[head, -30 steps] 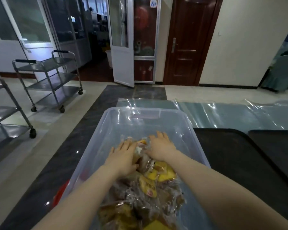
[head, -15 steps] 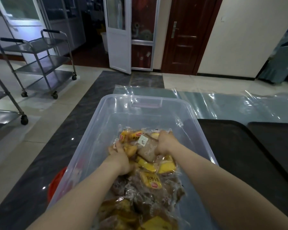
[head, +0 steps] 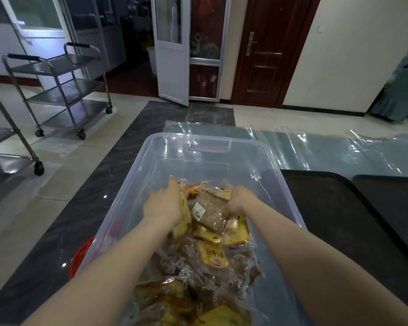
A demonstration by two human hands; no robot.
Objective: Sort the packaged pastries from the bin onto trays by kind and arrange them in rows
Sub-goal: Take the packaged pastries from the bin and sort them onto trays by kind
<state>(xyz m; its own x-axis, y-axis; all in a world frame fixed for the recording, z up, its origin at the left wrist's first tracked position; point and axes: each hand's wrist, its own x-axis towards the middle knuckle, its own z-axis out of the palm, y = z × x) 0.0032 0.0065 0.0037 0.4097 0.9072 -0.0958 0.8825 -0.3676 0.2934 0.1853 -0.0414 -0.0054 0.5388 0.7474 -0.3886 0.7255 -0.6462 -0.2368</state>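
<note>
Floor: pale tiles with a dark marbled band running under your bin; a clear plastic sheet [head: 316, 147] lies spread beyond it, to the right.
Trays: two black trays lie to your right, the nearer tray [head: 335, 208] just beside the bin, the farther tray [head: 391, 196] cut by the frame edge.
Room: two steel trolleys stand at the left, one trolley [head: 64, 90] in full view and the other cropped. A white glazed door [head: 172, 50] stands ajar ahead, a dark wooden door [head: 266, 50] next to it.
Bin: the clear plastic bin [head: 207, 149] sits in front of you; its far half is bare, and the packaged pastries [head: 212, 257] are heaped in the near half.
Left hand: your left hand [head: 163, 205] presses on a yellow packet [head: 184, 220], fingers fairly flat; whether it grips is unclear.
Right hand: your right hand [head: 238, 201] is curled closed on a brown pastry packet [head: 210, 210] lifted atop the heap.
Hard to see: your fingertips are buried in wrappers; a red object [head: 80, 257] shows only partly through the bin's left wall.
</note>
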